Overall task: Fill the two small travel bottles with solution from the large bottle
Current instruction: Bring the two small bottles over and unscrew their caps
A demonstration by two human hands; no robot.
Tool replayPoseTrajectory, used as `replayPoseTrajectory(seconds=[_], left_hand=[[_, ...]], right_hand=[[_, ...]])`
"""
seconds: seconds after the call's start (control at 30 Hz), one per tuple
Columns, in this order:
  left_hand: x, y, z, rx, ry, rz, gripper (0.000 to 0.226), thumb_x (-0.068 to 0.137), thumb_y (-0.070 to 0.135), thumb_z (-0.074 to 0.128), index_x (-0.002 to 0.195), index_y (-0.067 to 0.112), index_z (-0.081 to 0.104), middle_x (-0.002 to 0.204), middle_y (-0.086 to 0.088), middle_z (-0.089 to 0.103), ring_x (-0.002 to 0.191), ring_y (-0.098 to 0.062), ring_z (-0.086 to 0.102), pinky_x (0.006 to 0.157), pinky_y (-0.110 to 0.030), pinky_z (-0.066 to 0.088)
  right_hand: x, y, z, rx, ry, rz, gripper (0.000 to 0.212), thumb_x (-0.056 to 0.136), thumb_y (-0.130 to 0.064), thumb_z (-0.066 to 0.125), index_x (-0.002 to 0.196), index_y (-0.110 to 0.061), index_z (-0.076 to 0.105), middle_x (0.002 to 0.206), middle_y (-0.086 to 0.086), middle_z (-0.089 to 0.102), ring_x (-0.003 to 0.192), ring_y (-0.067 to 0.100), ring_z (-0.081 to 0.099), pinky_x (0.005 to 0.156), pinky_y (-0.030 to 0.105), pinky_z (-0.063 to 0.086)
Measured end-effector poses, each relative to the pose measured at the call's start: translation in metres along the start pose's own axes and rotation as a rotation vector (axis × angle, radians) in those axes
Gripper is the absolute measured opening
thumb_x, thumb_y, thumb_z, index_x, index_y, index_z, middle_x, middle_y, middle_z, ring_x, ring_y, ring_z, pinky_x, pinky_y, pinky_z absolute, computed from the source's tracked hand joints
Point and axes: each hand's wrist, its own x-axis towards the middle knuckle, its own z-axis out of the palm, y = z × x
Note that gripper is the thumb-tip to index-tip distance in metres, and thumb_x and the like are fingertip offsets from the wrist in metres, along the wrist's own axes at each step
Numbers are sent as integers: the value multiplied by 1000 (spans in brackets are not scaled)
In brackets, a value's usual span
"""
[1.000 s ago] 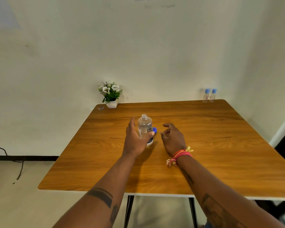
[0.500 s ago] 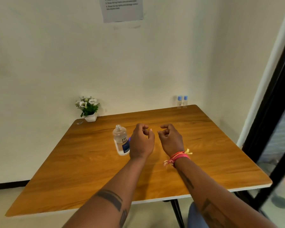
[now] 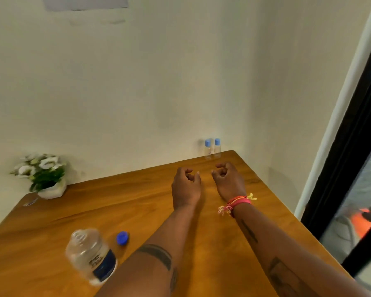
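The wooden table [image 3: 137, 202] runs back to a pale wall along its far edge, and its right edge lies close to a dark door frame [image 3: 351, 146], so open room for moving is mostly the bare wood in the middle and toward the left. Both arms stretch out over the far right part of the top. The left hand [image 3: 185, 187] and the right hand [image 3: 229, 183] are side by side and apart, each loosely curled with fingers bent toward the thumb and nothing between them. The two small travel bottles [image 3: 212, 148], clear with light blue caps on, stand upright and just beside each other at the far right corner, against the wall and a little beyond the fingertips; whether they hold any liquid cannot be told at this distance. The large bottle [image 3: 91, 256] stands near the left front of the table, left of the left forearm and well apart from both hands. It is clear with a dark blue label, its neck is open, and it looks blurred, so its fill level is uncertain, though it seems to hold clear liquid. Its blue cap [image 3: 122, 238] lies on the wood just to its right. A small potted plant [image 3: 44, 176] with white flowers sits at the far left corner.
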Motion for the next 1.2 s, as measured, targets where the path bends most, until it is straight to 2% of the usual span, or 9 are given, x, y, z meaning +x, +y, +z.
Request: replayPoseTrajectory(seconds=[0.13, 0.27, 0.4, 0.5, 0.67, 0.8, 0.93, 1.03, 1.2], left_hand=[[52, -3, 54, -40, -49, -14, 29, 95, 35, 68, 120, 21, 63, 101, 5, 67, 90, -12, 63, 63, -17, 41], [95, -13, 94, -23, -79, -18, 43, 93, 38, 70, 130, 22, 60, 117, 1, 67, 102, -16, 63, 79, -23, 49], [124, -19, 114, 0, -98, -31, 54, 90, 41, 73, 137, 20, 56, 128, -2, 65, 114, -20, 63, 86, -26, 47], [136, -20, 123, 17, -138, 17, 49, 91, 37, 73, 134, 20, 59, 127, 0, 67, 114, -19, 64, 88, -25, 46], [142, -16, 124, 16, -150, 60, 37, 94, 33, 70, 129, 21, 63, 121, 1, 70, 108, -18, 66, 86, -25, 50], [133, -16, 114, 2, -160, 56, 31, 92, 31, 72, 122, 23, 65, 114, 2, 71, 103, -17, 67, 82, -26, 51], [102, -8, 74, 10, -112, 53, 32, 93, 29, 73, 122, 22, 65, 113, 4, 70, 100, -15, 64, 76, -23, 44], [63, -5, 30, 35, -84, 37, 33, 93, 31, 71, 123, 20, 64, 115, 3, 71, 105, -16, 65, 75, -22, 42], [-21, -8, -44, -7, -35, 19, 26, 90, 33, 74, 112, 22, 66, 109, 7, 72, 100, -13, 65, 79, -28, 50]], right_hand=[[62, 20, 8, -50, 6, 33, 35, 94, -36, 69, 125, -22, 61, 104, -7, 67, 91, 13, 62, 77, 26, 49], [116, 38, 23, -74, 24, 50, 41, 93, -37, 68, 130, -22, 60, 124, -1, 67, 108, 19, 64, 93, 31, 51], [152, 48, 36, -133, -28, 79, 51, 96, -33, 66, 143, -23, 49, 138, 3, 60, 121, 25, 60, 101, 36, 48], [170, 50, 40, -137, -57, 92, 52, 96, -27, 65, 145, -23, 46, 137, 5, 62, 118, 26, 62, 98, 35, 48], [179, 44, 48, -175, -44, 48, 39, 95, -29, 66, 133, -23, 57, 122, 2, 70, 109, 26, 65, 92, 34, 50], [163, 39, 45, -155, -33, 39, 37, 93, -29, 68, 128, -21, 60, 115, 1, 70, 103, 24, 66, 86, 33, 52], [123, 22, 32, -137, -39, 15, 39, 94, -30, 68, 130, -18, 59, 118, 1, 68, 98, 20, 64, 83, 29, 50], [72, 9, 23, -67, -39, 8, 37, 93, -31, 70, 127, -17, 62, 113, 0, 70, 93, 15, 62, 81, 28, 50], [-39, -6, 22, 128, -117, 39, 33, 89, -34, 75, 116, -20, 63, 97, -9, 71, 87, 10, 68, 77, 34, 56]])
